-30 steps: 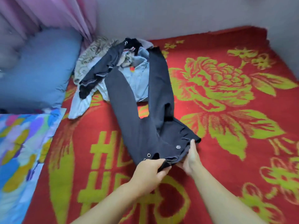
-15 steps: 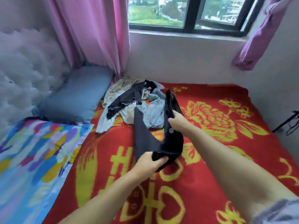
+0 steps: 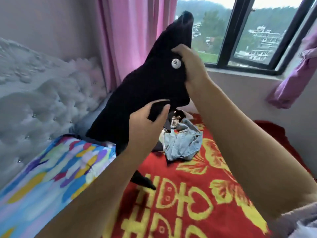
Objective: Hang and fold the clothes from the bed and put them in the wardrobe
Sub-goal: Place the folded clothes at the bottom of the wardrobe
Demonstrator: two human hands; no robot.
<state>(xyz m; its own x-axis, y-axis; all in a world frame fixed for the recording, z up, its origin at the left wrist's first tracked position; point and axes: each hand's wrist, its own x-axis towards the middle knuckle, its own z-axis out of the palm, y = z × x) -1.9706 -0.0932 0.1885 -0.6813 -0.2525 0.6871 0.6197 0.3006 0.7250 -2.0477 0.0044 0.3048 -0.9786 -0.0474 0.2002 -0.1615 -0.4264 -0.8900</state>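
Dark trousers with a silver snap button hang lifted in the air above the bed. My left hand grips the waistband's lower corner, fingers curled round the cloth. Higher up, my right hand grips the waistband beside the button. The trouser legs trail down behind my left forearm, one end showing above the red blanket. A pile of other clothes, with light blue denim on top, lies on the blanket behind my hands.
A colourful quilt covers the bed's left side below a tufted grey headboard. Pink curtains hang at the left of the window. A purple curtain is bunched at the right wall.
Both hands have raised the trousers off the blanket to face height. My view has tilted up toward the window and headboard.
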